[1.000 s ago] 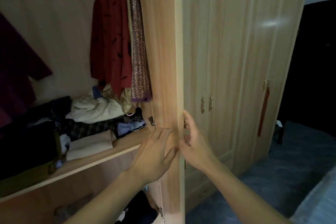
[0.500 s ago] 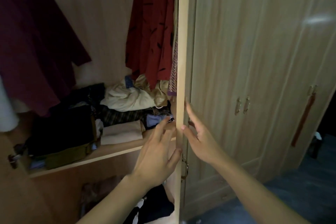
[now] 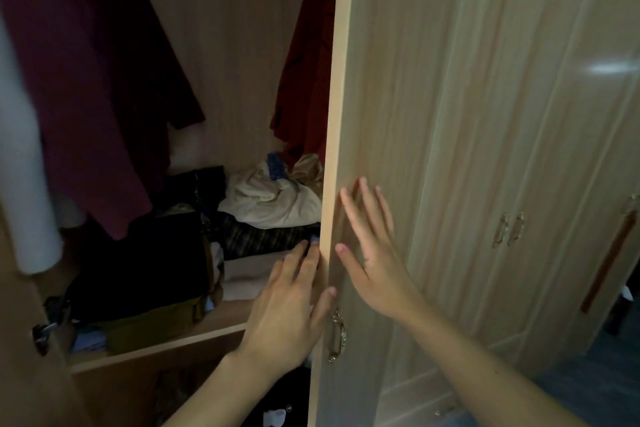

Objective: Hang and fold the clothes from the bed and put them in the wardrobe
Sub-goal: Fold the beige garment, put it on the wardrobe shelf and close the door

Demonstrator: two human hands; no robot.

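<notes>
The light wooden wardrobe door (image 3: 381, 97) stands partly swung across the open compartment. My right hand (image 3: 372, 253) lies flat on the door's outer face with fingers spread. My left hand (image 3: 294, 308) rests with straight fingers along the door's edge, thumb on the front side above the brass handle (image 3: 337, 334). Inside hang a dark maroon garment (image 3: 93, 87) at left and a red garment (image 3: 308, 80), partly hidden by the door. On the shelf (image 3: 194, 333) lie a cream bundle (image 3: 273, 201), dark folded clothes (image 3: 145, 260) and a beige folded piece (image 3: 242, 274).
The other wardrobe doors (image 3: 519, 149) at right are closed, with small brass handles (image 3: 509, 229) and a long reddish handle (image 3: 609, 263). A white cylinder (image 3: 20, 166) hangs at far left. Dark clothing (image 3: 277, 402) lies below the shelf. Blue-grey floor (image 3: 588, 385) shows lower right.
The door has swung further across the compartment, hiding more of the red garment. My right hand moved from the door's edge onto its outer face, and the view shifted left.
</notes>
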